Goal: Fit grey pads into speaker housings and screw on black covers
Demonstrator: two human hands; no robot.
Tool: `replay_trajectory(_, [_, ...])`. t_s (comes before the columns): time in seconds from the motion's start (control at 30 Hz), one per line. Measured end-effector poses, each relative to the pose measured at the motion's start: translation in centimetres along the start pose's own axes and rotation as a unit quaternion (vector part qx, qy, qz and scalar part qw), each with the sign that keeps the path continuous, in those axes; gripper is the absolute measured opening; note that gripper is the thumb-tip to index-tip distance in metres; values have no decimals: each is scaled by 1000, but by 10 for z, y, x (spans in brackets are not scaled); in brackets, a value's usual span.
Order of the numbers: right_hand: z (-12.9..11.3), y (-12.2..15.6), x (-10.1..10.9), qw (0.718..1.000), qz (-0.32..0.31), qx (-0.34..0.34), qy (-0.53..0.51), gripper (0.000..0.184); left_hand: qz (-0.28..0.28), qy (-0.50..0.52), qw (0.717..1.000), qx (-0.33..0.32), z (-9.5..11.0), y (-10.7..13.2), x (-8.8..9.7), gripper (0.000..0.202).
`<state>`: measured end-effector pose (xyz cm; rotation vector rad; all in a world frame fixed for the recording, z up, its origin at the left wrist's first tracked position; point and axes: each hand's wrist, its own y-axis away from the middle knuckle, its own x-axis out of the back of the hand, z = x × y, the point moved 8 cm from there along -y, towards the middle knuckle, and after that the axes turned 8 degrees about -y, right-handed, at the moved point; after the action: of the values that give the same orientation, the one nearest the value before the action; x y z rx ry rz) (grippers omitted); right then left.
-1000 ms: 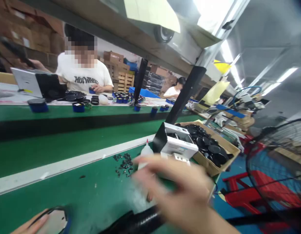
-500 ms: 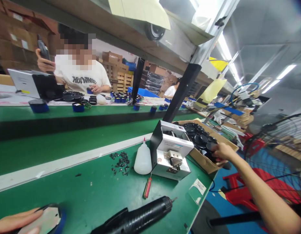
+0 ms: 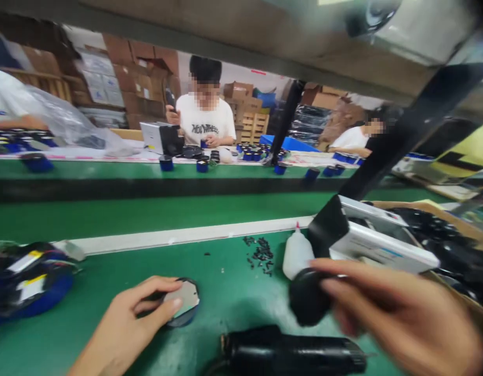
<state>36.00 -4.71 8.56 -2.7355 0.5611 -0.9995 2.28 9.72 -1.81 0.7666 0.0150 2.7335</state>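
My left hand [image 3: 141, 313] grips a round blue housing [image 3: 185, 303] with a pale plate on top, resting low over the green bench. In my right hand [image 3: 398, 308], blurred by motion, is a round black cap [image 3: 309, 296], held by its edge between thumb and fingers. Below the cap lies a black electric screwdriver [image 3: 292, 351]. Behind it stands a white squeeze bottle [image 3: 298, 255] with a red tip, partly covered by the cap and fingers. Small black pieces [image 3: 261, 254] lie scattered to the left of the bottle.
A white and black machine [image 3: 366, 235] stands behind my right hand. A cardboard box [image 3: 466, 219] of black caps is at the right. Blue parts with wires [image 3: 33, 284] are at the left. Across the line, a person [image 3: 205, 112] works with a tool in hand.
My right hand has come from the box of black caps to above the bench, bringing one cap. The view has swung left, showing my left hand and the blue parts more fully.
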Motion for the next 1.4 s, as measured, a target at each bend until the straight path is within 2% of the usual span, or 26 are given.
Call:
replay_trajectory(0.07, [-16, -14, -102, 974, -216, -41, -44, 33, -9, 15, 1000, -4, 3, 2, -4, 24])
replay_trajectory(0.1, [-21, -23, -132, 970, -239, -34, -37, 32, 6, 24, 1000, -8, 4, 3, -4, 23])
replay_trajectory(0.13, [-24, -32, -153, 969, -244, -21, -27, 31, 20, 33, 999, -13, 4, 4, -4, 22])
replay_trajectory(0.2, [-21, -44, -176, 969, -245, 13, 3, 31, 28, 42, 999, -19, 4, 8, -7, 20])
replay_trajectory(0.27, [-16, -46, -179, 968, -245, 41, 32, 32, 19, 30, 999, -18, 4, 11, -10, 18])
replay_trajectory(0.37, [-10, -41, -166, 964, -250, 54, 70, 35, 18, 7, 999, -28, 3, 15, -11, 17])
replay_trajectory(0.47, [-13, -33, -159, 944, -299, 79, 114, 49, 24, 12, 998, -49, 2, 17, -11, 17])
replay_trajectory(0.57, [-22, -26, -164, 909, -361, 148, 148, 72, 29, 21, 998, -55, -1, 18, -13, 17])
replay_trajectory(0.7, [-27, -25, -176, 892, -392, 175, 142, 75, 24, 32, 998, -55, 2, 18, -13, 17])
replay_trajectory(0.83, [-25, -26, -178, 894, -393, 172, 132, 66, 16, 33, 998, -56, 6, 17, -11, 17])
replay_trajectory(0.97, [-24, -30, -168, 916, -352, 141, 128, 64, 6, 38, 999, -23, -2, 19, -14, 29])
replay_trajectory(1.07, [-47, -29, -168, 929, -320, 173, 68, 66, 9, 56, 998, 16, -11, 19, -16, 43])
replay_trajectory(1.23, [-96, -22, -183, 918, -288, 270, -43, 62, 13, 75, 997, 25, -8, 19, -15, 41])
replay_trajectory(1.33, [-106, -19, -195, 907, -288, 301, -61, 61, 14, 86, 996, 29, -7, 20, -15, 43])
replay_trajectory(1.4, [-105, -19, -200, 906, -283, 309, -64, 62, 29, 94, 995, 19, -7, 21, -14, 37])
